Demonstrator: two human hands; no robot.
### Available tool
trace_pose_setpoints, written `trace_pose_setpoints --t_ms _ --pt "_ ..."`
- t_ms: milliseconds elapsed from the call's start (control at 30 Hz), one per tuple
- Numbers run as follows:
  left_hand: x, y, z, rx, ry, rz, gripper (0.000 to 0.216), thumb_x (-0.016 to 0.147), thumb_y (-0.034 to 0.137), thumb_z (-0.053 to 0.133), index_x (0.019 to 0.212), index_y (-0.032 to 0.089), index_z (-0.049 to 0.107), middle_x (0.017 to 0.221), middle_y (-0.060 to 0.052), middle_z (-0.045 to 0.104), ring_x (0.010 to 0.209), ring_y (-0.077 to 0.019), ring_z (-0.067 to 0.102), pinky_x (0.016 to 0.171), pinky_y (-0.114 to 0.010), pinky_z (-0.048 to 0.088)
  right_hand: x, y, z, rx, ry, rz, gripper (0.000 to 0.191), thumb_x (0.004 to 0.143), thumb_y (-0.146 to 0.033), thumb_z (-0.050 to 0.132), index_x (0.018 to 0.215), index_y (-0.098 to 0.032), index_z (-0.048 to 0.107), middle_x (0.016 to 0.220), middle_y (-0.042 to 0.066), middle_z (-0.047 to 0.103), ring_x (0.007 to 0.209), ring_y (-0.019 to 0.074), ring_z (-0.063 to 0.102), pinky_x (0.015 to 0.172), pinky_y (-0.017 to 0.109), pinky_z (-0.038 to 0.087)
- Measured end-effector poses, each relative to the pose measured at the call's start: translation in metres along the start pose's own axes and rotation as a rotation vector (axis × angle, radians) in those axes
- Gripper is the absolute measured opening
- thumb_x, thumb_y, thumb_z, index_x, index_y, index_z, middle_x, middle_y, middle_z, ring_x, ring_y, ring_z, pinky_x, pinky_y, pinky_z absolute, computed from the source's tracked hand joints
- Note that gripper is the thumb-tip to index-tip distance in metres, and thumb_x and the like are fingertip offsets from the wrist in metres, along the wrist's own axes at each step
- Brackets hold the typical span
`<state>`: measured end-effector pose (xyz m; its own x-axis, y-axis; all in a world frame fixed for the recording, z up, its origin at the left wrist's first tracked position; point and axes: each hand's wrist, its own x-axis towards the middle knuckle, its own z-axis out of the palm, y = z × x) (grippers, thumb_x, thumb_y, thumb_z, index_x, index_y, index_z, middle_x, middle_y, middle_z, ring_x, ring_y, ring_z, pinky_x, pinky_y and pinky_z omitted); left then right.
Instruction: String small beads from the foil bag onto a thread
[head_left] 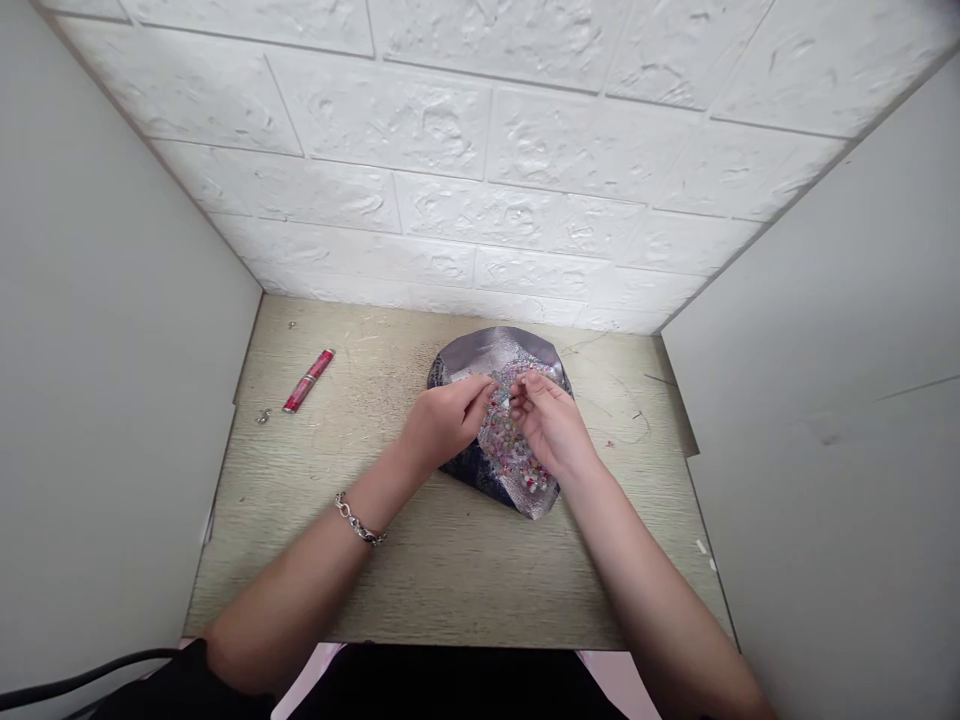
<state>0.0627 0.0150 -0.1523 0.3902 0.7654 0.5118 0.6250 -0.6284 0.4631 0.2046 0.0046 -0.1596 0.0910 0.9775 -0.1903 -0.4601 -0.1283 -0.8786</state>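
A silvery, dark-backed bag (480, 350) lies open on the table, with many small multicoloured beads (510, 445) spread inside it. Above its left part is my left hand (450, 415), fingers pinched together at the tips. My right hand (547, 415) hovers over the right part, thumb and forefinger also pinched, the other fingers curled. The fingertips of both hands are close to each other but apart. Whatever sits between them is too small to make out. A silver chain bracelet (360, 522) circles my left wrist.
A red tube-like stick (309, 380) lies on the wooden table (465, 590) at the left, with small metal bits (263, 416) beside it. Thin thread (637, 425) trails on the right. Grey panels (817, 400) flank both sides; a white brick-patterned wall (480, 210) stands behind.
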Motion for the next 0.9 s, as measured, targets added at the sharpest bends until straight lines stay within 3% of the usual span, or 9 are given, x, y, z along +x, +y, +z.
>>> trace_pose_setpoints --t_ms 133,267,467,900 --pt "-0.001 0.002 0.0 -0.033 -0.019 0.001 0.027 0.085 0.027 0.036 0.078 0.015 0.06 0.065 -0.002 0.063 0.056 -0.0087 0.056 0.053 -0.019 0.039 0.0 0.005 0.002 0.18 -0.012 0.134 0.017 0.063 -0.032 0.067 0.07 -0.019 0.058 0.065 -0.002 0.056 0.06 0.0085 0.049 0.06 0.023 0.043" --pt "-0.002 0.004 0.001 -0.016 -0.057 0.006 0.027 0.085 0.026 0.036 0.078 0.015 0.06 0.064 -0.002 0.063 0.056 -0.0088 0.056 0.052 -0.019 0.038 0.001 0.011 0.003 0.242 -0.054 0.171 0.015 0.062 -0.031 0.068 0.07 -0.02 0.062 0.067 -0.001 0.059 0.067 0.0104 0.054 0.069 0.026 0.045" --pt "-0.002 0.005 0.004 0.017 -0.102 -0.007 0.029 0.085 0.026 0.035 0.078 0.015 0.061 0.069 -0.003 0.065 0.059 -0.0103 0.058 0.054 -0.02 0.039 0.001 0.012 0.003 0.251 -0.099 0.154 0.016 0.06 -0.03 0.07 0.071 -0.02 0.064 0.069 -0.001 0.062 0.07 0.01 0.056 0.072 0.025 0.046" --pt "-0.001 0.006 0.002 0.054 -0.129 -0.034 0.027 0.083 0.025 0.035 0.069 0.017 0.056 0.055 0.0 0.055 0.048 -0.0089 0.049 0.048 -0.021 0.033 0.0 0.011 0.001 0.108 -0.178 0.064 0.016 0.063 -0.032 0.068 0.074 -0.021 0.065 0.07 -0.001 0.063 0.069 0.0103 0.056 0.072 0.027 0.046"
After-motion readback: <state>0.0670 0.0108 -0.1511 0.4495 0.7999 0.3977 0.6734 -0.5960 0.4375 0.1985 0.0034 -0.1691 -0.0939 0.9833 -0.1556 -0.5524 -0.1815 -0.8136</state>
